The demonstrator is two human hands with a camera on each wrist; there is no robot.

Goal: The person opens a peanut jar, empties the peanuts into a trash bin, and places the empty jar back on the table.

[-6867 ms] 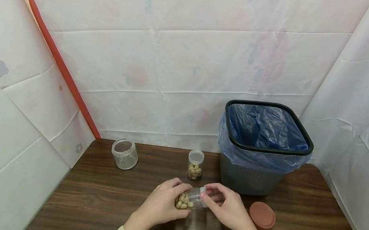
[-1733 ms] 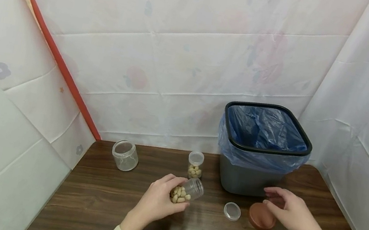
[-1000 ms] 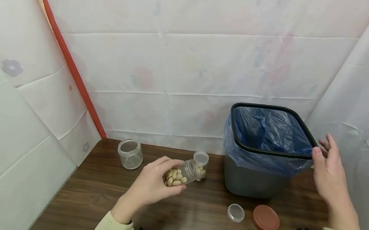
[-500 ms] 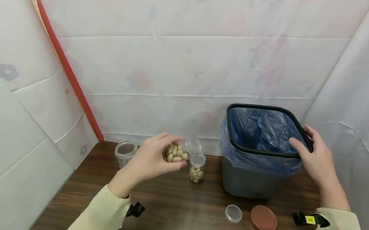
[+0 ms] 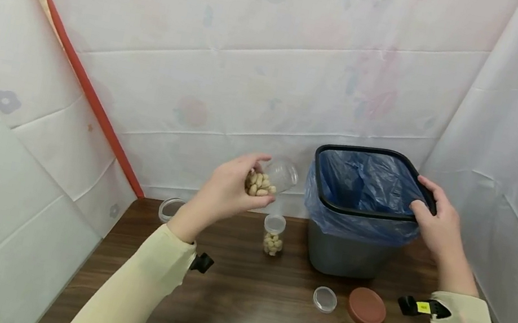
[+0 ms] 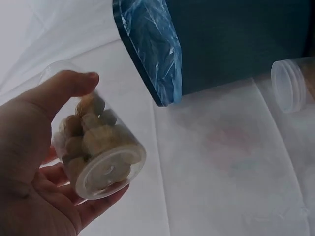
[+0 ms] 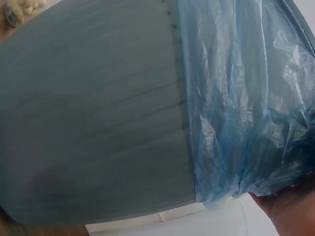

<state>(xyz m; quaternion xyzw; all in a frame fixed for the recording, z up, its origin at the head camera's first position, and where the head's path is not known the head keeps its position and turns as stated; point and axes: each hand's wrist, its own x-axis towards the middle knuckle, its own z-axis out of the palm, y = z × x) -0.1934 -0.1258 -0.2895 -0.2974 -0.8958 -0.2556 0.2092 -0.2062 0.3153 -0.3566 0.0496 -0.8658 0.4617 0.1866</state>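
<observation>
My left hand holds a clear plastic jar above the table, lidless and tilted, its mouth facing right toward the bin. Pale pistachio-like nuts lie in its lower part. In the left wrist view, thumb and fingers wrap the jar, its base toward the camera. My right hand grips the right side of the black rim of a grey trash bin, thumb on the near side. A blue bag lines the bin; the right wrist view shows fingers under the bag's edge.
A capped jar of nuts stands left of the bin. A clear lid and a reddish-brown lid lie in front of it. An open clear jar stands at back left, partly behind the left forearm. White sheeting hangs behind.
The clear lid has come off the held jar and lies on the table. My left hand has lifted the jar up and back. My right hand has moved from the lids to the bin rim.
</observation>
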